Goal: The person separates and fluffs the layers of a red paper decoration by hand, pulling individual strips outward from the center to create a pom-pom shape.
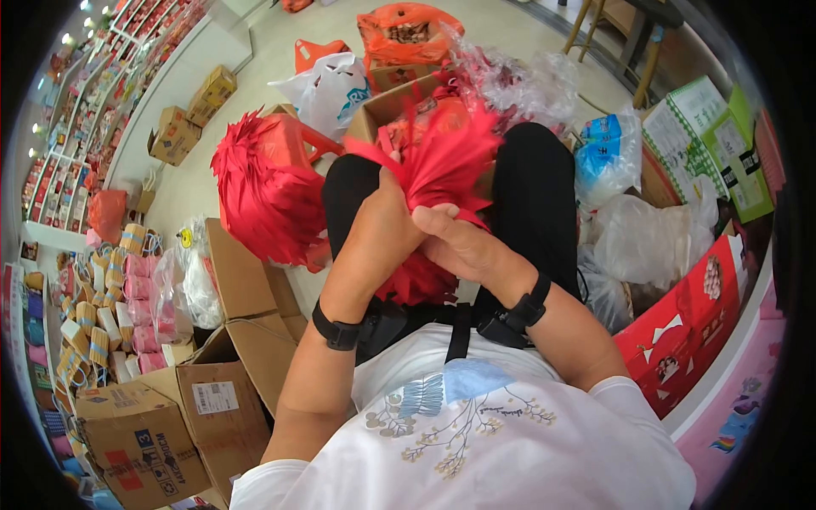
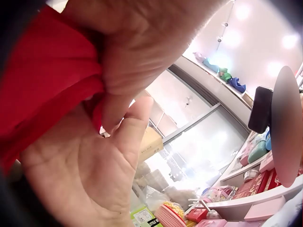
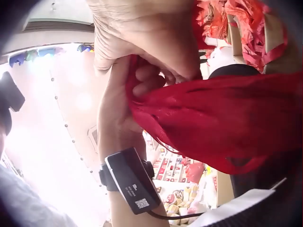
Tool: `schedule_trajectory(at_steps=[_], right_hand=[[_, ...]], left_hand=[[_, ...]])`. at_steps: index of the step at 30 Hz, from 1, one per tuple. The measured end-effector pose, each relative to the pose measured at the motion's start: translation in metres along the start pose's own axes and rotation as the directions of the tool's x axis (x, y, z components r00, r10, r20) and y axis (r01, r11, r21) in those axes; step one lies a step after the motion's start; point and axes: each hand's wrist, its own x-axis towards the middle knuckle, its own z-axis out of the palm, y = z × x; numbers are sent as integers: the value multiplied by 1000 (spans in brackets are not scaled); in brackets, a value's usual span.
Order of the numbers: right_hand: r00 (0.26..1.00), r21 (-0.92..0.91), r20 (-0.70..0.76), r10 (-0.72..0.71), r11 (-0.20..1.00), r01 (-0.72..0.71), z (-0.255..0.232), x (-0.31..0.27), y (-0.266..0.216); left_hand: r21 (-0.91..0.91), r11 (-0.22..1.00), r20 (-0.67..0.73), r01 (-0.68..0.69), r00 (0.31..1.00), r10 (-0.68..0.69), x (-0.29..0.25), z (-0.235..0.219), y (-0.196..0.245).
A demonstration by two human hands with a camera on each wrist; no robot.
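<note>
While both hands meet over the lap, the left hand (image 1: 382, 223) and the right hand (image 1: 459, 242) clench the gathered neck of a red tissue bundle (image 1: 442, 161), whose strips fan upward and away from the body above the black-trousered knees. Seen from the left wrist, the fingers (image 2: 118, 113) pinch a fold of the red sheet (image 2: 42, 80) against the palm; the right wrist view shows the other grip wrapped round the same pinched waist, with the loose red material (image 3: 222, 123) hanging below.

Doing this well looks to depend on keeping the waist squeezed tight at one point, so the layers do not slip, and on letting one hand hold while the other works the thin strips gently, since they would likely tear if tugged.

A finished red pom-pom (image 1: 268, 191) sits just beside the left knee, close enough to be brushed by an elbow. Cardboard boxes (image 1: 221, 399) crowd the floor at the left, plastic bags (image 1: 646, 229) and a red gift box (image 1: 688, 331) press in at the right, and an open carton of red stock (image 1: 399, 106) stands beyond the knees.
</note>
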Motion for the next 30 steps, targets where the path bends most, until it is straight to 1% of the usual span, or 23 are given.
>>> schedule_trajectory(at_steps=[1,4,7,10,13,16,19,22,23,24,26,28,30], right_hand=[[999,-4,0,44,999,-44,-7,1,3],[999,74,-11,48,996,-47,-14,2,6],[1000,146,-25,10,989,-7,-14,4,11],[996,159,-40,-84,983,89,2,1,0],[995,63,-33,-92,994,94,-8,-1,7],[999,74,-13,-38,996,39,-18,0,4],[996,51,-48,-72,996,74,-12,-2,0],[992,99,-94,-78,991,88,-19,-2,4],[991,78,-107,-86,993,94,-20,-2,2],[989,58,-120,-92,993,99,-21,-3,1],[988,32,-123,-95,995,99,-21,-4,0],[990,22,-104,-92,995,95,-22,-4,-1],[983,54,-162,-86,994,96,-19,-4,-1]], left_hand=[[-17,1000,14,-23,1000,23,0,4,-2],[91,995,176,36,983,-52,3,-3,10],[97,978,150,-182,975,167,5,3,-5],[15,978,191,-207,961,200,8,5,-13],[8,992,239,-128,963,123,2,2,-2],[-108,987,319,-117,936,146,-2,5,-4],[-116,992,222,-54,972,79,-4,20,-4],[-10,1000,127,-16,992,17,-10,32,11],[104,994,64,-29,998,23,-12,34,16],[191,976,40,-104,994,98,-11,35,14],[364,901,8,-235,968,249,-7,37,8],[363,902,23,-235,970,243,-8,34,7],[377,896,41,-236,970,238,-10,27,5]])
